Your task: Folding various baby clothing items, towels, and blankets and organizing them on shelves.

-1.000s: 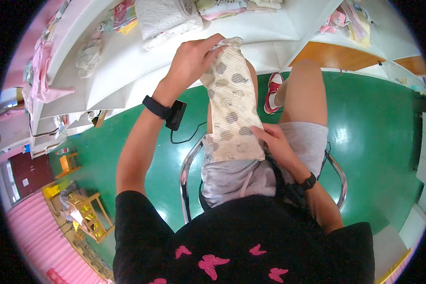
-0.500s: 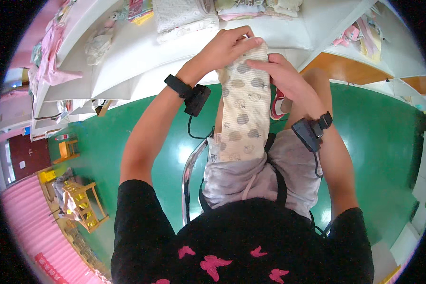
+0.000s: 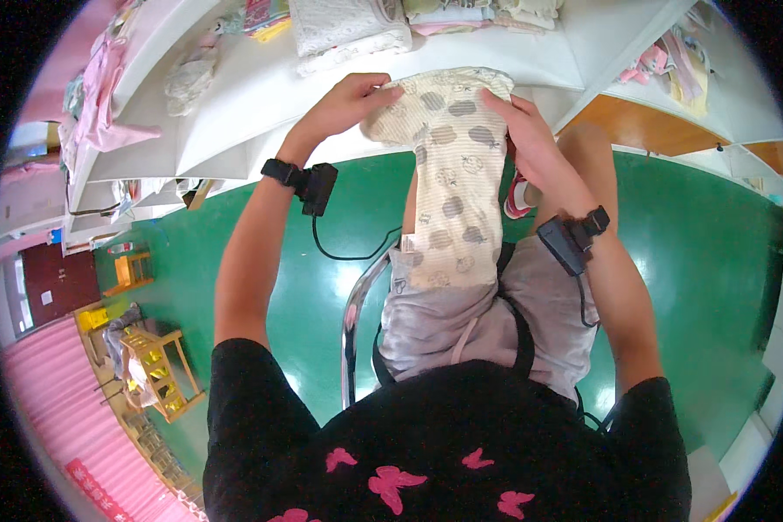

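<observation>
A long folded piece of cream ribbed fabric (image 3: 451, 183), with a grey fruit-like print, hangs from my hands over my lap. It looks like a small garment; its exact kind is unclear. My left hand (image 3: 352, 106) pinches the upper left part, which sticks out sideways like a sleeve. At the upper right edge, my right hand (image 3: 535, 143) grips the cloth, thumb in front and the other fingers mostly hidden behind it. The lower end rests on my grey shorts (image 3: 435, 326), with a small pale tag at its left edge.
A white shelf (image 3: 531, 56) curves ahead of me, with a folded white quilted cloth (image 3: 348, 30) and other folded clothes. A chrome chair arm (image 3: 352, 322) stands left of my lap. Wooden chairs (image 3: 161, 374) are farther left on the green floor (image 3: 183, 270).
My left hand has moved left and slightly down, pulling the upper left part of the cloth out sideways. The top is now spread wider; my right hand stays near the right edge.
</observation>
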The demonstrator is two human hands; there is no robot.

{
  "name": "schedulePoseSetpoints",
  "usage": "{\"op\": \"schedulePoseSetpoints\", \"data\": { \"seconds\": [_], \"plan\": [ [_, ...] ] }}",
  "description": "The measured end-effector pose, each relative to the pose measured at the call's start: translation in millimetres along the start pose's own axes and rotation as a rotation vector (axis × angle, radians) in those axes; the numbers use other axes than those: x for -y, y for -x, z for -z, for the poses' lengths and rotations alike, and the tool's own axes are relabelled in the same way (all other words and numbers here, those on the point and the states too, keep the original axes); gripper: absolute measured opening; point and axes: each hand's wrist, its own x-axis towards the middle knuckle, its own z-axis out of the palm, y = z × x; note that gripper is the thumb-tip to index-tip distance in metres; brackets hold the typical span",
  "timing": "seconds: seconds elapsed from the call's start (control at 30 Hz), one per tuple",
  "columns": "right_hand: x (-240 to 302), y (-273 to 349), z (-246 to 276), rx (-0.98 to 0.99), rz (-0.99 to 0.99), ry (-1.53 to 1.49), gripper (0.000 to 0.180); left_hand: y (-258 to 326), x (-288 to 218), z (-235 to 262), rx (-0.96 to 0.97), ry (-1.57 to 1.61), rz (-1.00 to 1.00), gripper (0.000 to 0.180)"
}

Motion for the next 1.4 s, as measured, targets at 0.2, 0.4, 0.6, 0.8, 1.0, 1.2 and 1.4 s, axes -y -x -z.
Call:
{"op": "schedulePoseSetpoints", "data": {
  "seconds": [0.2, 0.4, 0.6, 0.8, 1.0, 1.2, 1.4],
  "plan": [
    [-4, 2, 1, -0.032, 0.002, -0.057, 0.036, 30, -58, -8, -0.246, -0.559, -0.119, 0.05],
    [-8, -7, 7, 0.064, 0.019, 0.02, 0.038, 57, -94, -19, -0.468, -0.89, -0.291, 0.038],
    [7, 5, 10, 0.06, -0.02, -0.171, 0.047, 70, -121, -48, -0.508, -1.121, -0.35, 0.014],
    [7, 14, 8, 0.118, -0.068, -0.201, 0.047, 78, -118, -93, -0.393, -0.819, -0.398, 0.024],
    [2, 12, 11, 0.158, -0.076, -0.15, 0.048, 103, -115, -118, -0.107, -0.658, -0.389, 0.041],
    [-14, 24, 29, 0.166, -0.086, -0.228, 0.044, 90, -106, -139, -0.202, -0.625, -0.408, 0.027],
    [-22, 30, 24, 0.143, 0.003, -0.231, 0.04, 83, -103, -151, -0.346, -0.683, -0.395, 0.019]
  ]
}}
